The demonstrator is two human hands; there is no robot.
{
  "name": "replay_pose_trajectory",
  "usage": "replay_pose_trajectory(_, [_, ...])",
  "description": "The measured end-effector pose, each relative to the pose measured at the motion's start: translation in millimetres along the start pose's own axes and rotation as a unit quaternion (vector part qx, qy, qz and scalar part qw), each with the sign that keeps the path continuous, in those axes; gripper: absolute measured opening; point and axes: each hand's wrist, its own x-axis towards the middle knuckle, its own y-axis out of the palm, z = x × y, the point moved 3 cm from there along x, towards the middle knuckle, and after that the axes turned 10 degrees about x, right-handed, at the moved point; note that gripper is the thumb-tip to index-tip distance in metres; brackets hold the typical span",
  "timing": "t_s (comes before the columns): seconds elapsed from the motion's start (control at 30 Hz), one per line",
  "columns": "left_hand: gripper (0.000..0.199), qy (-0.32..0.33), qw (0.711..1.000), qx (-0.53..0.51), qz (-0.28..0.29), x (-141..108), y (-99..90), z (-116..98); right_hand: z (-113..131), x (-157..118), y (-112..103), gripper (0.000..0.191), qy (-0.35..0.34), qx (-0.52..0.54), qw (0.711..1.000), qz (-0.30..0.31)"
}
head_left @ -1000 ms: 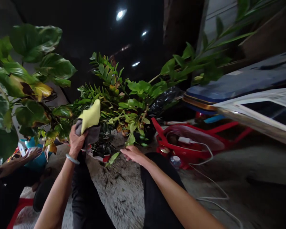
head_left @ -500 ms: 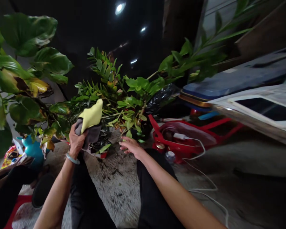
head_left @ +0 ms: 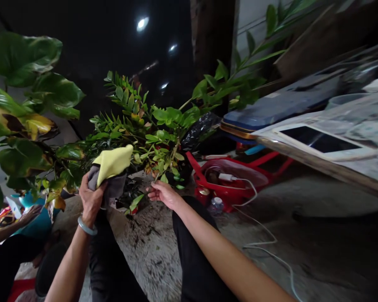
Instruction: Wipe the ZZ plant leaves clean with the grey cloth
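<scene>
A yellow and grey cloth (head_left: 115,161) is gripped in my left hand (head_left: 91,195), which has a pale bangle (head_left: 87,226) at the wrist. My right hand (head_left: 161,195) is to the right of it, its fingertips closed together by a thin leafy stem; whether they pinch the stem is too small to tell. Green potted plants (head_left: 164,138) stand just beyond both hands. Between the hands, a single green leaf (head_left: 135,202) lies over a small red object. Dark soil is scattered on the floor (head_left: 154,251) below.
A red bag (head_left: 236,193) with a white cable (head_left: 264,226) and a clear jar (head_left: 216,205) stand on the right. A table (head_left: 334,172) holds a tablet (head_left: 321,139). Large leaves (head_left: 56,92) fill the left, above another person's arm (head_left: 12,226) and a turquoise object (head_left: 39,222).
The view has swung right, so most things sit further left. My left hand and the cloth are lower. My right hand's fingers have drawn closer together near the stem.
</scene>
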Motion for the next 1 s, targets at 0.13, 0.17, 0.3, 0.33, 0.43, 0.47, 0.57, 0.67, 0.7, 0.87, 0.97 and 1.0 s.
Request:
replay_pose_trajectory(0.13, [0.058, -0.034, 0.997, 0.019, 0.062, -6, 20.6, 9, 1, -5, 6, 0.014, -0.002, -0.023, 1.000, -0.021])
replay_pose_trajectory(0.17, [0.057, -0.040, 0.994, 0.019, 0.099, -12, 25.4, 12, 2, -6, 6, 0.015, -0.003, -0.022, 1.000, -0.022])
replay_pose_trajectory(0.3, [0.056, -0.020, 0.988, -0.012, 0.155, -27, 19.6, 12, 2, -6, 5, 0.008, -0.001, -0.034, 0.999, -0.031])
replay_pose_trajectory(0.33, [0.057, -0.013, 0.990, -0.020, 0.138, -24, 12.8, 8, 2, -5, 3, 0.005, -0.001, -0.041, 0.999, -0.036])
replay_pose_trajectory(0.43, [0.059, -0.002, 1.000, -0.020, 0.019, -5, -8.7, -2, -1, -3, 1, 0.005, -0.002, -0.052, 0.997, -0.052])
replay_pose_trajectory(0.47, [0.059, -0.001, 1.000, -0.015, -0.022, 1, -12.4, -4, -2, -2, 1, 0.005, -0.004, -0.049, 0.997, -0.056])
replay_pose_trajectory(0.57, [0.058, -0.014, 0.998, -0.002, -0.057, 7, -5.3, 3, -4, -2, 3, 0.007, -0.015, -0.041, 0.997, -0.062])
replay_pose_trajectory(0.67, [0.054, -0.021, 0.996, 0.011, 0.087, -14, 20.2, 21, -6, -3, 4, 0.006, -0.015, -0.084, 0.993, -0.085])
replay_pose_trajectory(0.7, [0.051, -0.015, 0.989, 0.013, 0.150, -25, 27.1, 26, -7, -3, 3, 0.007, -0.010, -0.106, 0.990, -0.097])
replay_pose_trajectory(0.87, [0.049, 0.012, 0.982, -0.017, 0.187, -42, 12.3, 23, -12, -1, -7, 0.013, 0.020, -0.175, 0.975, -0.134])
replay_pose_trajectory(0.97, [0.056, 0.001, 0.999, -0.009, 0.036, -19, -13.7, 8, -14, 0, -11, 0.013, 0.023, -0.192, 0.972, -0.135])
replay_pose_trajectory(1.0, [0.058, 0.001, 1.000, -0.005, -0.004, -12, -18.0, 5, -14, 0, -12, 0.013, 0.023, -0.196, 0.971, -0.135])
